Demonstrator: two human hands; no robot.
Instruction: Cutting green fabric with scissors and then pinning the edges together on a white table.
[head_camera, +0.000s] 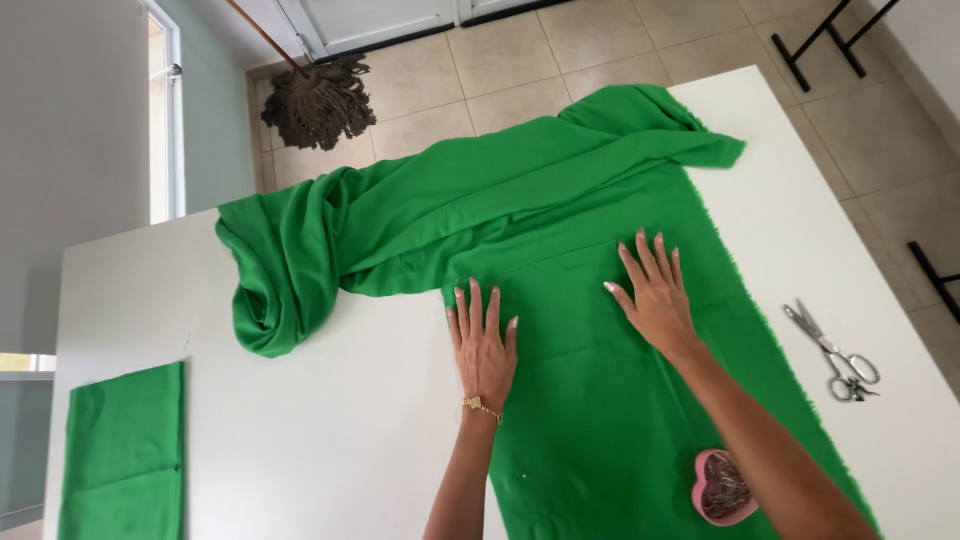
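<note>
A large green cloth (560, 200) lies across the white table (300, 440), bunched at the far left and flat nearer me. My left hand (482, 340) rests flat on the cloth at its left edge, fingers spread. My right hand (655, 295) presses flat on the cloth further right, fingers spread too. Neither hand holds anything.
Metal scissors (835, 355) lie on the table right of the cloth. A pink heart-shaped dish of pins (722, 487) sits on the cloth by my right forearm. A folded green piece (125, 450) lies at the near left. A mop (320, 100) leans at the far wall on the tiled floor.
</note>
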